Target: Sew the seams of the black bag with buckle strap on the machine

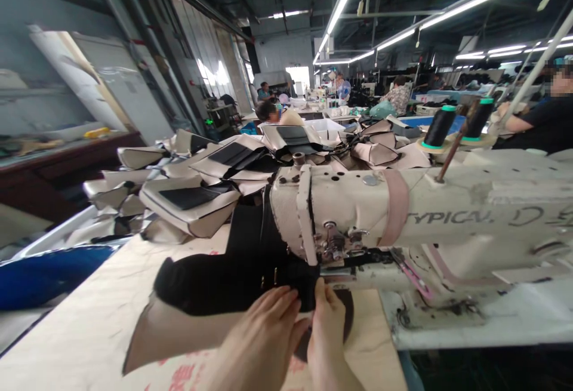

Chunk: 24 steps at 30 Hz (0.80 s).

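Note:
A black and beige sewn cover piece lies on the wooden work surface, its right edge beneath the head of a sewing machine. My left hand rests on the piece with fingers laid along the black cloth and the thumb apart. Close beside it, my right hand pinches the edge of the cloth just in front of the machine's presser area. The needle itself is hidden behind the machine head. Some dark material shows beneath and to the right of my right hand.
Several beige and black sewn pieces are heaped behind the machine. Black thread spools stand on top of it. Pink-handled snips lie by the machine arm. A blue-lined bin sits at left. Co-workers sit further back and at right.

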### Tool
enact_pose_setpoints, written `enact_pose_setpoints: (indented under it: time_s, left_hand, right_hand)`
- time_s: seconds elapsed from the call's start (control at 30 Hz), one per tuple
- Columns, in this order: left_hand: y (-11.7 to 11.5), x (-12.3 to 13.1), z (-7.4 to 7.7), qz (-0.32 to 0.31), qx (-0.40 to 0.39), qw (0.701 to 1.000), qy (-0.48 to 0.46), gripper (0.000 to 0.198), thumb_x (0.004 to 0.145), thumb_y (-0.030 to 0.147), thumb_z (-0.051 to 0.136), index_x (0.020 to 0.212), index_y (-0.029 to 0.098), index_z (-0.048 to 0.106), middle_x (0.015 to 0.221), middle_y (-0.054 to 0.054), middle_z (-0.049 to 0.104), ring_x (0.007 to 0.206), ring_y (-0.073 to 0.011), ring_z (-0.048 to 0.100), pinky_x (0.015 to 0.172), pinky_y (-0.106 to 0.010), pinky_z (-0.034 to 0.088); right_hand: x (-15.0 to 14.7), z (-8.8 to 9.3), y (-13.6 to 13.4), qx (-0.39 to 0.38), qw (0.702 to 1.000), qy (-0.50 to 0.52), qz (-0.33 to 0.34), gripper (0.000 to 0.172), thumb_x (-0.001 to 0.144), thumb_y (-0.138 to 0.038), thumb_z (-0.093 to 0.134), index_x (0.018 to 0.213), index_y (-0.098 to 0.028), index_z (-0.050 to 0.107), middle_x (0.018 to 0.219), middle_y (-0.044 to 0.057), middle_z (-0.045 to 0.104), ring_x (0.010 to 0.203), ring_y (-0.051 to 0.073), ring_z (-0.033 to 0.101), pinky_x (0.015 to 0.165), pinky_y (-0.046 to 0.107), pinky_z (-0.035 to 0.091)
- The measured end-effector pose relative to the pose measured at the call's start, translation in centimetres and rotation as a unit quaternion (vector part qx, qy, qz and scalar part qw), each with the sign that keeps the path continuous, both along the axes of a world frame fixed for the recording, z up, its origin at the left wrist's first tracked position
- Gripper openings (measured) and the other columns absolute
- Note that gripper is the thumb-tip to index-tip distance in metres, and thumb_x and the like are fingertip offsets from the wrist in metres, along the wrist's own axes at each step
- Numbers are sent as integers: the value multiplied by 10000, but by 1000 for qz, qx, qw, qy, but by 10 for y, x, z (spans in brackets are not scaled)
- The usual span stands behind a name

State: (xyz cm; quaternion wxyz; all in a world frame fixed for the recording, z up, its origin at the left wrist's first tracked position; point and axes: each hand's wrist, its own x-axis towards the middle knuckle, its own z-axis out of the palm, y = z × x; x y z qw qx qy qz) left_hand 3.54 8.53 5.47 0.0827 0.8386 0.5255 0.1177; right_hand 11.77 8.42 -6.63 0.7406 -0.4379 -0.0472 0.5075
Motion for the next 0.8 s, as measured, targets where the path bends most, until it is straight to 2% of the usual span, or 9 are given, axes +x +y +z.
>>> enact_pose_setpoints:
  time_s: [0.07, 0.13, 0.3, 0.37, 0.47, 0.53, 0.7, 0.8]
  left_hand:
    - [-9, 12, -16, -4, 8, 996, 85, 443, 891, 386, 337, 956, 123, 688, 954, -161, 697, 919, -291, 627, 845, -392, 448]
    - [-5, 27, -31, 34, 32, 988, 145, 527, 913, 397, 266, 959, 51, 662, 824, -201, 696, 802, -314, 645, 786, -425, 445]
    - [15, 52, -55, 160, 24, 983, 92, 555, 875, 508, 330, 847, 53, 648, 740, -189, 689, 738, -280, 656, 658, -311, 445]
    - [16, 55, -58, 174, 30, 982, 70, 551, 890, 487, 298, 848, 65, 651, 725, -168, 688, 746, -275, 656, 643, -302, 437]
    - [16, 54, -58, 112, 32, 991, 70, 434, 916, 365, 288, 947, 149, 663, 750, -119, 696, 743, -260, 656, 634, -300, 417]
    - [18, 51, -57, 95, 13, 993, 69, 392, 919, 311, 292, 1002, 196, 657, 777, -103, 700, 731, -249, 656, 594, -283, 395]
    - [29, 41, -65, 142, -65, 987, -34, 510, 940, 358, 245, 775, 158, 684, 734, -107, 701, 744, -206, 661, 571, -242, 359]
    - [34, 38, -69, 132, -66, 987, -66, 469, 938, 348, 272, 824, 160, 687, 706, -96, 697, 745, -199, 662, 548, -238, 330]
  right_hand:
    - [1, 1, -1, 0, 1000, 2, -2, 452, 670, -555, 660, 722, -107, 627, 639, 45, 631, 594, 139, 562, 551, 218, 432]
    - [1, 2, -2, 4, 1000, 7, 2, 434, 663, -540, 668, 730, -114, 622, 648, 41, 631, 610, 139, 570, 562, 215, 435]
    - [3, 3, -3, 25, 999, 24, 24, 425, 665, -523, 656, 781, -115, 617, 736, 68, 651, 690, 169, 596, 575, 226, 441]
    - [4, 3, -2, 31, 999, 31, 31, 412, 650, -512, 670, 752, -118, 607, 710, 61, 646, 671, 165, 591, 564, 225, 437]
    - [5, 3, -2, 36, 998, 39, 34, 416, 634, -515, 686, 731, -121, 598, 674, 51, 639, 647, 161, 587, 561, 227, 438]
    - [4, 3, -1, 33, 998, 41, 32, 440, 637, -533, 681, 763, -118, 608, 675, 56, 644, 657, 167, 596, 579, 236, 449]
    - [1, 2, -1, 23, 998, 49, 34, 463, 645, -536, 678, 845, -122, 628, 807, 84, 675, 805, 204, 622, 701, 268, 477]
    - [-1, 0, 0, 22, 997, 67, 30, 489, 646, -544, 678, 884, -120, 634, 860, 94, 674, 886, 225, 614, 748, 287, 480]
